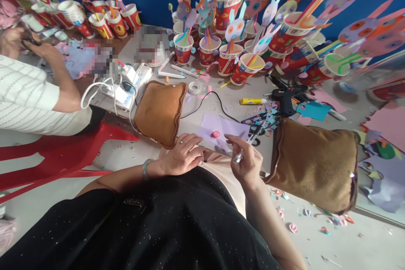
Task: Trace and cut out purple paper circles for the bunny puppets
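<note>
In the head view, my right hand (248,162) is closed around a clear-barrelled pen (254,135), which slants up towards the table. My left hand (184,155) lies at the table's front edge by my lap, its fingers loosely bent and nothing visible in them. Just beyond both hands is a sheet of purple paper (207,123) on the tabletop. On that sheet sits a small round red-pink cap (215,134). Dark-handled scissors (255,140) lie partly hidden behind the pen.
Brown cushions flank me, one at left (161,112) and one at right (316,164). A black glue gun (286,97), yellow glue stick (252,101), tape roll (195,87) and power strip (128,88) lie around. Decorated paper cups (243,71) line the back. Another person's arm (65,86) is at left.
</note>
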A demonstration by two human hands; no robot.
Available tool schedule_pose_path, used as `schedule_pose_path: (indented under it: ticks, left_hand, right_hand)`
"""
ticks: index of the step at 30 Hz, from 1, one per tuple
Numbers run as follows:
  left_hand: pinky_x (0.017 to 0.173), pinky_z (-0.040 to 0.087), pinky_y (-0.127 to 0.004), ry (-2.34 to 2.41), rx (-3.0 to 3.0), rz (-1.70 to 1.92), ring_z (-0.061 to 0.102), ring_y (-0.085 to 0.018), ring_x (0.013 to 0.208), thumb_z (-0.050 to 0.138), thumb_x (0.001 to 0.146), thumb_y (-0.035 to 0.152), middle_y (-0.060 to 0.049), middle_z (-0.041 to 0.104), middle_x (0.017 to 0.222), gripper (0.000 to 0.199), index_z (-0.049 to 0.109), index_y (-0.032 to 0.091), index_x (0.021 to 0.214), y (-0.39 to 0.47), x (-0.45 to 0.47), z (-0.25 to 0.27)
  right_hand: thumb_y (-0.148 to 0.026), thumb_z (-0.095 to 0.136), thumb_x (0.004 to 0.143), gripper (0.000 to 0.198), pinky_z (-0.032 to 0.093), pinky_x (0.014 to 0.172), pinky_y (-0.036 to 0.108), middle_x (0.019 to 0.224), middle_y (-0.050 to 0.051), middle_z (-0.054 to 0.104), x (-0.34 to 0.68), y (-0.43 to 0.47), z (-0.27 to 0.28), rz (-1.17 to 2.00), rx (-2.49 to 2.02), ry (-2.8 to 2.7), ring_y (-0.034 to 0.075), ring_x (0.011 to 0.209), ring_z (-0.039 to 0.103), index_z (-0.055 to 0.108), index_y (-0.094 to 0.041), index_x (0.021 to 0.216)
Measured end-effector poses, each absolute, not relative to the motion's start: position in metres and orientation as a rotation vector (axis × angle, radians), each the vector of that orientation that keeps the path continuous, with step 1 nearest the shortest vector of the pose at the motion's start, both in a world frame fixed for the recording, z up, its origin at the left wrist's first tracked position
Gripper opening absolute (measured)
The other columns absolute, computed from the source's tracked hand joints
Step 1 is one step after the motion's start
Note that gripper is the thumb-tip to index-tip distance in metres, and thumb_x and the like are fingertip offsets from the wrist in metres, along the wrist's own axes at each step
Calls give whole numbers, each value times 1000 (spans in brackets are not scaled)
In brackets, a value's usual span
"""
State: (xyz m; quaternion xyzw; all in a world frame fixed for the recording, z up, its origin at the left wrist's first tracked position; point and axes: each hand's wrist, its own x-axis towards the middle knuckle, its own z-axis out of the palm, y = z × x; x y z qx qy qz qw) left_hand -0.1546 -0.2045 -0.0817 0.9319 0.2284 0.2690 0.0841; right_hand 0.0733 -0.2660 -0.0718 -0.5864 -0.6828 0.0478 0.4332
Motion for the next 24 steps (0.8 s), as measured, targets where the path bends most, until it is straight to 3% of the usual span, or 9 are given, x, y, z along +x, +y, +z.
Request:
schedule_pose_path:
  ticks: [3, 7, 14, 24]
  left_hand:
    - [109, 41, -52, 729, 2795, 706, 53, -30, 129, 56, 93, 25, -17, 59, 133, 28, 57, 15, 120, -206, -154, -84]
    - [114, 35, -53, 752, 2829, 616, 52, -30, 131, 54, 95, 28, -16, 58, 136, 31, 56, 17, 123, -207, -154, -87]
    - [118, 30, -52, 784, 2844, 561, 50, -29, 134, 54, 95, 30, -16, 58, 138, 38, 54, 16, 130, -208, -155, -90]
    - [119, 27, -49, 800, 2886, 560, 49, -27, 133, 52, 97, 36, -15, 59, 135, 40, 56, 15, 131, -208, -154, -87]
  right_hand:
    - [-21, 57, 94, 25, 56, 89, 41, 120, 12, 73, 66, -255, -70, 83, -1539, -1826, 26, 105, 71, 58, -23, 119]
    - [-30, 61, 94, 26, 53, 92, 41, 122, 14, 70, 60, -245, -74, 41, -1626, -1873, 27, 107, 67, 57, -22, 119]
    - [-22, 64, 93, 17, 52, 78, 34, 95, 6, 75, 61, -243, -84, -67, -1596, -1836, 22, 83, 65, 61, -21, 109]
    - [-14, 72, 82, 25, 58, 74, 32, 90, 4, 74, 78, -265, -72, -190, -1558, -1563, 18, 79, 70, 64, -20, 105]
